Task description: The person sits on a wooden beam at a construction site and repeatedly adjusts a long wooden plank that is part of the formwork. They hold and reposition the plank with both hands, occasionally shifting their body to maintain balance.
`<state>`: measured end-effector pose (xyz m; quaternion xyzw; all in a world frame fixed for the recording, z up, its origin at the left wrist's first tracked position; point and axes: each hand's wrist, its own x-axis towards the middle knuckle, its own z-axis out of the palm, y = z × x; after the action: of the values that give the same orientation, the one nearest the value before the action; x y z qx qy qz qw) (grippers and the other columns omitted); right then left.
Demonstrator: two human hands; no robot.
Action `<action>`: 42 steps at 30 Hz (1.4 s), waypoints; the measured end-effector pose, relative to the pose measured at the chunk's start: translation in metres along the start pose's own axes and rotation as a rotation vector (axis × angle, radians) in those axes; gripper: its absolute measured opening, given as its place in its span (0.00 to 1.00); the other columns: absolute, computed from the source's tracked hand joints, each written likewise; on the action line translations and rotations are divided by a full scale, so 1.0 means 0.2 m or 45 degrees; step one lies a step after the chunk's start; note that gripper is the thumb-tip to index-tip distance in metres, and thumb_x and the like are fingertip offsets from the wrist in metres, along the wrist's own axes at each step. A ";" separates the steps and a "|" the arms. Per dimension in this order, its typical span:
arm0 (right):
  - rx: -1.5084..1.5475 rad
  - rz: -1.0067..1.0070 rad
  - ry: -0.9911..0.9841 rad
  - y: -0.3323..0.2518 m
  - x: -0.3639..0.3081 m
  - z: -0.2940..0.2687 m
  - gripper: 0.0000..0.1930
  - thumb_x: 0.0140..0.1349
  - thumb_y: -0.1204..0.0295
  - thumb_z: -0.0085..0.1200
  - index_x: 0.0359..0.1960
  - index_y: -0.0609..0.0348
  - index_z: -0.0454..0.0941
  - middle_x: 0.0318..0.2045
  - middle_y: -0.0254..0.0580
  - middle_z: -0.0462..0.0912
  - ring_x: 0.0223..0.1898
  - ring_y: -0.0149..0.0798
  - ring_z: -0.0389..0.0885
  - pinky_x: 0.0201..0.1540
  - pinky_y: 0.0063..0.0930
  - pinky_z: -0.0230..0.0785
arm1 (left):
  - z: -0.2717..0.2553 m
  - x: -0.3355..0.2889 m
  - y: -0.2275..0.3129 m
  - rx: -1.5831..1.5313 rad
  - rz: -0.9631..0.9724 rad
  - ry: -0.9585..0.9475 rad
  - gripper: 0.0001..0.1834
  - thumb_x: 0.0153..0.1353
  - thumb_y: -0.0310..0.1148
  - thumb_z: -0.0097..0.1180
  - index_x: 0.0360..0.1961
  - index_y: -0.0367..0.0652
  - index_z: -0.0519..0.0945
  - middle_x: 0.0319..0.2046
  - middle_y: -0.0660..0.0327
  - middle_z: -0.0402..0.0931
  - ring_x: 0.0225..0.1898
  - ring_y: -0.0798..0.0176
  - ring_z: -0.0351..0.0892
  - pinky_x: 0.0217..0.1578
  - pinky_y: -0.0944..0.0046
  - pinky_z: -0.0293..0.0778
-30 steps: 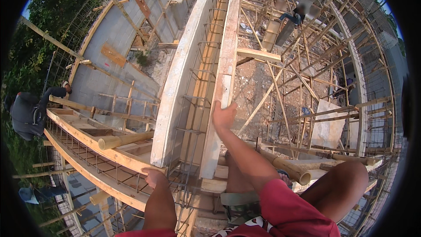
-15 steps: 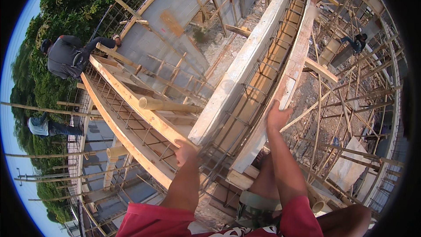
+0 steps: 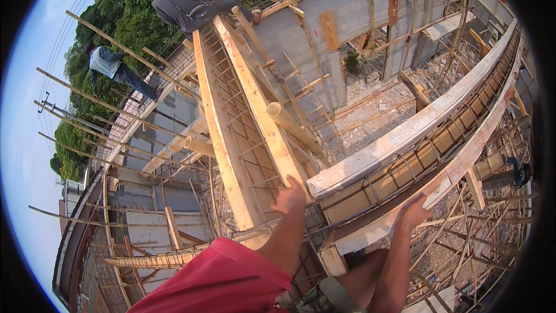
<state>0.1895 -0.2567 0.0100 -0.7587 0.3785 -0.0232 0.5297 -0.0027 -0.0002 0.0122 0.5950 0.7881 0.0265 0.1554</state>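
Grips, apparently for balance (above rubble point(image 3: 370, 113)), the near end of a central plank point(image 3: 248, 84) in curled fingers of left hand point(image 3: 289, 197) and, further right, a pale board point(image 3: 456, 173) in those of right hand point(image 3: 412, 213).

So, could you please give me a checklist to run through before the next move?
1. Left hand in contact with the near end of the light wooden board: ok.
2. Right hand in contact with the edge of the whitish board: ok.
3. Channel beside the light wooden board free of steel: not ok, a rebar cage runs along it.
4. Far end of that channel free of people: not ok, a co-worker in a dark top sits there.
5. Feet firmly placed: cannot tell, they are hidden.
6. Boards securely fastened: cannot tell, no fixings can be made out.
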 end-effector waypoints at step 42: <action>0.168 0.017 -0.050 -0.03 -0.02 0.00 0.33 0.65 0.56 0.57 0.59 0.73 0.61 0.52 0.65 0.76 0.48 0.54 0.78 0.53 0.46 0.71 | 0.03 0.01 -0.01 -0.044 0.004 0.061 0.38 0.70 0.62 0.35 0.47 0.37 0.85 0.32 0.44 0.86 0.41 0.49 0.86 0.65 0.50 0.54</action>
<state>0.1897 -0.2538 0.0164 -0.7199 0.3708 -0.0296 0.5860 -0.0032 0.0006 0.0059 0.5925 0.7902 0.0547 0.1467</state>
